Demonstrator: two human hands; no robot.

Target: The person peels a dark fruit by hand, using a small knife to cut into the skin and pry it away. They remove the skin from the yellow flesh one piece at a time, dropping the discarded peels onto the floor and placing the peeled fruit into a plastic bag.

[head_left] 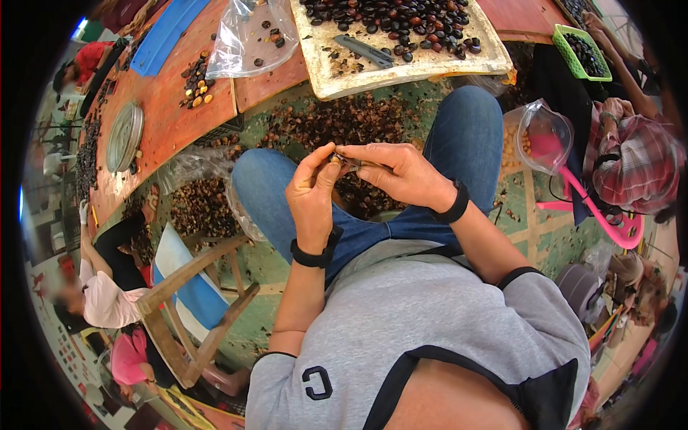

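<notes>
Head view shows two bare hands close together above the person's lap. The left hand (313, 188) is closed, with its thumb and fingertips pinching a small brown piece (335, 158). The right hand (410, 175) is also closed, with its fingers bent around a small dark thing (352, 163) just beside that piece. The fingers hide most of both, so I cannot tell what the dark thing is. Going by a clock around the hands, a white tray (326, 79) sits at 12 o'clock on the red-brown desk (269, 91), with a big pile of shiny dark nuts (430, 29) in it. A grey cutter (364, 51) lies in the tray, near the pile. At 11 o'clock is a clear bag (233, 50) with a few nuts in it, and at 10 o'clock is a long blue tray (169, 36). A round see-through dish (125, 136) is at 9 o'clock. A green basket (605, 74) of dark nuts is at 2 o'clock, and a clear scoop (548, 122) is at 3 o'clock. Past the scoop is another person in a checked shirt (641, 161). Lots of broken shells (358, 118) lie on the green floor (523, 244).
</notes>
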